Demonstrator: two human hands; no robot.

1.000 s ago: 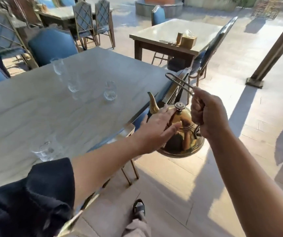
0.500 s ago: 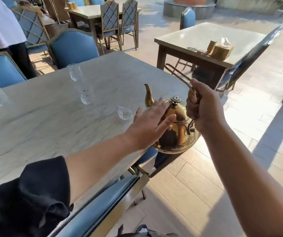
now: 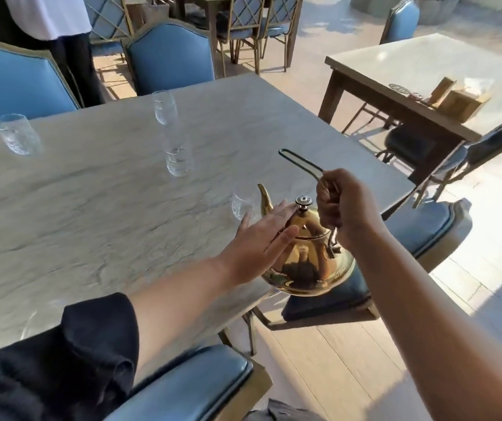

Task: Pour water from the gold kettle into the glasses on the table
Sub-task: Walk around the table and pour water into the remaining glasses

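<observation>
- fingers (image 3: 277, 215) of the left hand (image 3: 256, 241) lie flat, together, on the gold kettle (image 3: 307, 256) lid
- right hand (image 3: 345, 205) fists its handle (image 3: 301, 162)
- nearest glass (image 3: 240, 205) stands just beyond the fingertips — spout (image 3: 264, 197) points at it

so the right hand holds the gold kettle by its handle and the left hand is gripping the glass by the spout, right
Not quite. In the head view the right hand does hold the gold kettle by its handle, but the left hand is not gripping the glass. It lies open and flat against the kettle's lid side; the glass stands untouched beside the spout.
</observation>
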